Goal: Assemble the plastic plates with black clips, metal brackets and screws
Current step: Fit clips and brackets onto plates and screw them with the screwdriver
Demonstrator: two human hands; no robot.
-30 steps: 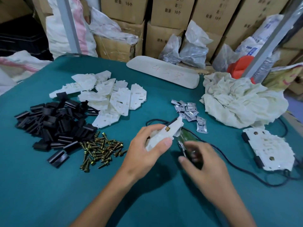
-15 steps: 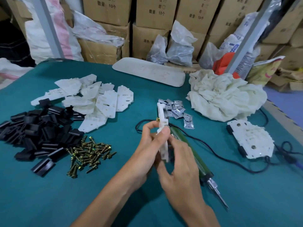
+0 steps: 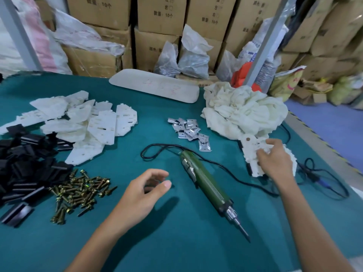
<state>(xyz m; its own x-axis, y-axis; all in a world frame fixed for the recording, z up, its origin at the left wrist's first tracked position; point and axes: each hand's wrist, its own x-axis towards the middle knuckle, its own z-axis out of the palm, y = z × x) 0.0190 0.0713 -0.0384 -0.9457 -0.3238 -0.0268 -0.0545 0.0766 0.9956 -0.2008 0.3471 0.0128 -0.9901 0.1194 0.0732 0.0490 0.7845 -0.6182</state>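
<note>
Carried away from the middle of the tabletop point(image 3: 176, 248) since the earlier frame, the assembled plate point(image 3: 252, 151) is now set down near the right edge, just below the crumpled cloth point(image 3: 241, 110). It is seen as an off-white plastic piece of irregular outline with a toothed edge; a brass-coloured screw head is set near its far corner and black clips are fitted along its left side. On the cardboard boxes point(image 3: 163, 14) behind the far edge "10个" can be read; red marks on the long white pad point(image 3: 155, 87) are too faint to be read. The plate is gripped by the right hand point(image 3: 275, 161), fingers curled over its far side. The left hand point(image 3: 145, 193) is held well apart from it, loosely curled with nothing in it, and the green electric screwdriver point(image 3: 206, 183) is left lying between the two hands. Loose plates point(image 3: 84, 122), black clips point(image 3: 25, 163) and screws point(image 3: 78, 191) are heaped towards the left edge, metal brackets point(image 3: 188, 130) at the middle.
</note>
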